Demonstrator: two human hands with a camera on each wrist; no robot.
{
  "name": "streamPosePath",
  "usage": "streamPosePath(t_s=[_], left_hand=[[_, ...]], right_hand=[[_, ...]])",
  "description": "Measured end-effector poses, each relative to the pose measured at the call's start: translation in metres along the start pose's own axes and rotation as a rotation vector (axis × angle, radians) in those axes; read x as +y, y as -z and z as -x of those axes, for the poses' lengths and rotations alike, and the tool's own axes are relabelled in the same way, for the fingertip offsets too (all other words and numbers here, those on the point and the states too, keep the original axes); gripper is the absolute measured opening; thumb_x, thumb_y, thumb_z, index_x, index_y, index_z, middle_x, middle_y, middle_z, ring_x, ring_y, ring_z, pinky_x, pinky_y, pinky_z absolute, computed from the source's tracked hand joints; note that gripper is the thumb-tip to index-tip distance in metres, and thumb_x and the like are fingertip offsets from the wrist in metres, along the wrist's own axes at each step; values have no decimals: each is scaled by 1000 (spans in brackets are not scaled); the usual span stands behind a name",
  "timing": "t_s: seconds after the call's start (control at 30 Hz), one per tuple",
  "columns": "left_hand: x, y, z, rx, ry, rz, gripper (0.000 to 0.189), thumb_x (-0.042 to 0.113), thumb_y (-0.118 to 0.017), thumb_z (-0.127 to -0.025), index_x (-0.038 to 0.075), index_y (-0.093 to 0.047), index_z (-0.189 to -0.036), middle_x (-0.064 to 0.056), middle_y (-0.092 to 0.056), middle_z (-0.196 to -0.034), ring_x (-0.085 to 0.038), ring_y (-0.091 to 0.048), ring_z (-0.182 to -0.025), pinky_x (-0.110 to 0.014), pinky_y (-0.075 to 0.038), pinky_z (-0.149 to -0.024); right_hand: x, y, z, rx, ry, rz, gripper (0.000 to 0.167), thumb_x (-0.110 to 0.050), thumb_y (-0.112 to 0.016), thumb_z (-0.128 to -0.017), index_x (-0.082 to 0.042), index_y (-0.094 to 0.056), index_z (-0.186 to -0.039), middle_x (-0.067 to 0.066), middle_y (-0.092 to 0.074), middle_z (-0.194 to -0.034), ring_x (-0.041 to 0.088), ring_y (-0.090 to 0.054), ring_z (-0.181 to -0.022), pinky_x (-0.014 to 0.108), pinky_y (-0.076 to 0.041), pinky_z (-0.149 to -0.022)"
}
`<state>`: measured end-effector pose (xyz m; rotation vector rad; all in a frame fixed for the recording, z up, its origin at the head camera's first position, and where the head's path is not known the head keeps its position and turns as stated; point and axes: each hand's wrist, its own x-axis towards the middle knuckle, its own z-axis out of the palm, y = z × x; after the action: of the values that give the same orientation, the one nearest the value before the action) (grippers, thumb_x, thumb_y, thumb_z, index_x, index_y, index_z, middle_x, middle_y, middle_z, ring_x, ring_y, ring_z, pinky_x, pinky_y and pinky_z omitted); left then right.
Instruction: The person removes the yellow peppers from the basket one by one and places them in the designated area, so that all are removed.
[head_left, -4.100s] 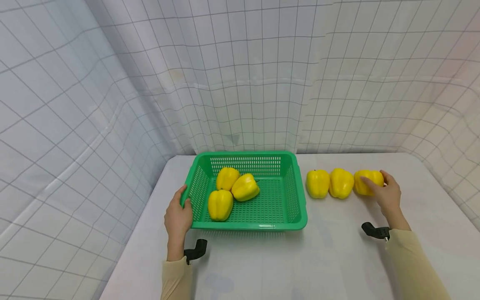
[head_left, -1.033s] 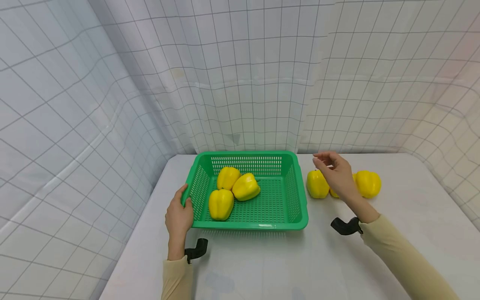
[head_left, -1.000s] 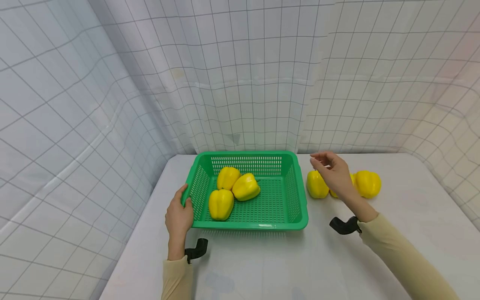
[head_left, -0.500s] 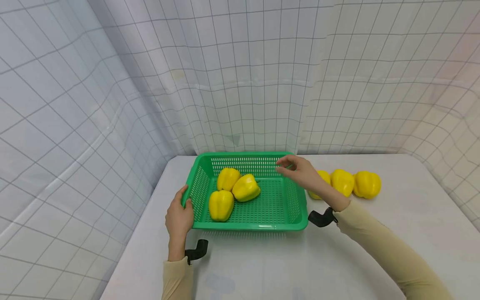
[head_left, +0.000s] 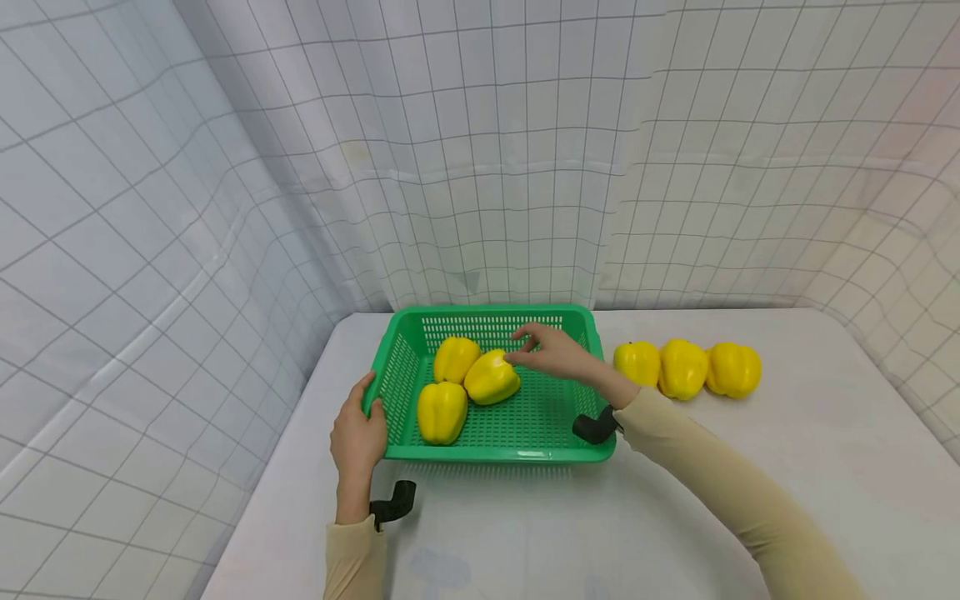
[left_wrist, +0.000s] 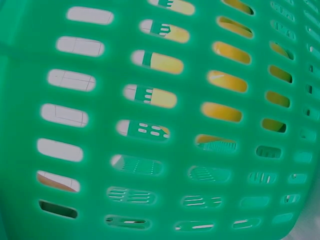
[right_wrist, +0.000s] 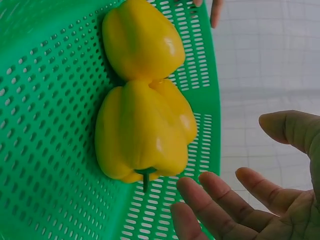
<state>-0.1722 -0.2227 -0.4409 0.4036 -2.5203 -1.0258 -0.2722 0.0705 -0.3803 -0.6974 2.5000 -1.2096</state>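
My left hand [head_left: 358, 432] grips the left rim of a green plastic basket [head_left: 517, 453], fingers outside and thumb over the edge. Inside lie three yellow bell peppers, grouped on the left: one at the back [head_left: 456, 360], one in front [head_left: 442, 413] and one toward the middle [head_left: 491, 378]. Over the basket hovers my right hand [head_left: 553, 353], empty, its fingertips close by the middle pepper. In the right wrist view that hand's fingers [right_wrist: 220, 200] are spread and loosely bent beside a pepper [right_wrist: 142, 135] with a green stem. Only the slotted basket wall [left_wrist: 100, 135] fills the left wrist view.
To the right of the basket, three more yellow bell peppers stand in a row: near [head_left: 637, 363], middle [head_left: 683, 369] and far [head_left: 733, 369]. They rest on a white-covered table [head_left: 675, 517]. A gridded white curtain [head_left: 510, 167] rises behind and at the sides.
My right hand has left the far-right pepper and moved left, past the row, to above the basket. The left hand keeps its grip; the peppers in the basket have stayed in place.
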Motion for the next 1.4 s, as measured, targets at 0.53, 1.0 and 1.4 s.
streamPosePath(t_s=[0.53,1.0,1.4], left_hand=[[-1,0,-1,4,2,-1,43,13,-49,-97,12,-48,-139,-24,-56,-126,-33,-55,-63,-34,-34,-44],[-1,1,0,-9,15,-11,43,13,-48,-97,12,-48,-140,-23,-54,-128,-34,-56,-68,-34,-36,-46],[1,1,2,4,9,-2,42,11,-50,-96,11,-50,-138,-24,-56,-125,-34,-57,-69,-34,-36,-45]], right_hand=[[5,-26,-24,-185,-72,217,68,-38,-63,-91,-5,-36,-143,18,-56,-124,26,-59,-92,39,-49,-74],[0,-39,-31,-160,-181,138,74,-38,-62,-91,-10,-25,-148,20,-53,-123,31,-59,-81,44,-52,-65],[3,-57,-44,-80,-196,261,74,-43,-60,-91,-4,-25,-144,17,-59,-103,25,-57,-75,36,-48,-59]])
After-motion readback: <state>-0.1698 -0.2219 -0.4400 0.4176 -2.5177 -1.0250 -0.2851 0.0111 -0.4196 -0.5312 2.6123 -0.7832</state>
